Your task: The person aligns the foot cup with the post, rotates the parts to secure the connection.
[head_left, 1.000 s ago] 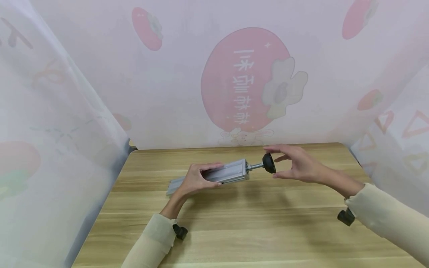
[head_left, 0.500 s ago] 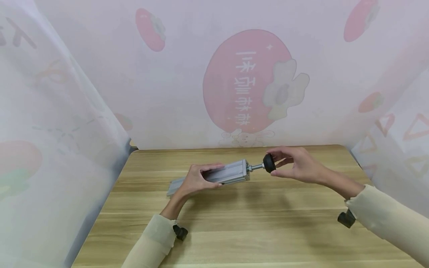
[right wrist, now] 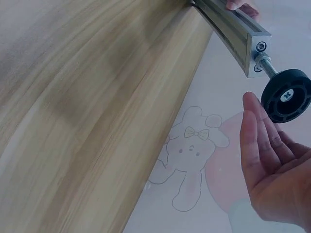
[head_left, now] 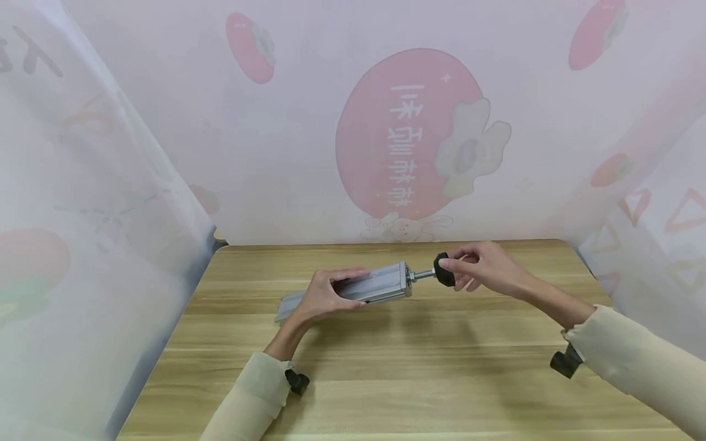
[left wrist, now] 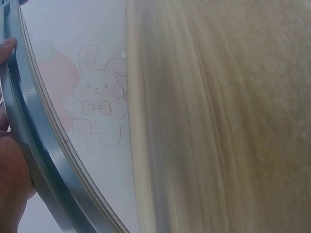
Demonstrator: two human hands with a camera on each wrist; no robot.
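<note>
My left hand (head_left: 320, 297) grips a silver aluminium profile (head_left: 380, 282), thumb on the near side and fingers over the far side. The profile slants up to the right, with its left end low by the tabletop. From the plate (right wrist: 252, 51) on its right end sticks a threaded bolt (head_left: 423, 275) with a nut. A round black levelling foot (head_left: 443, 277) sits on the bolt's tip; its ribbed underside and centre screw show in the right wrist view. My right hand (head_left: 493, 268) pinches this foot at its rim, thumb across it and the other fingers below.
Beneath lies a wood-grain tabletop (head_left: 358, 392). White printed curtains (head_left: 287, 153) stand close behind it and along both sides. A black wrist camera (head_left: 298, 383) hangs at the left sleeve, another (head_left: 566, 361) at the right.
My right hand has closed from spread fingers onto the foot's rim, and its thumb has moved up across the foot. The left hand and the profile have stayed nearly still.
</note>
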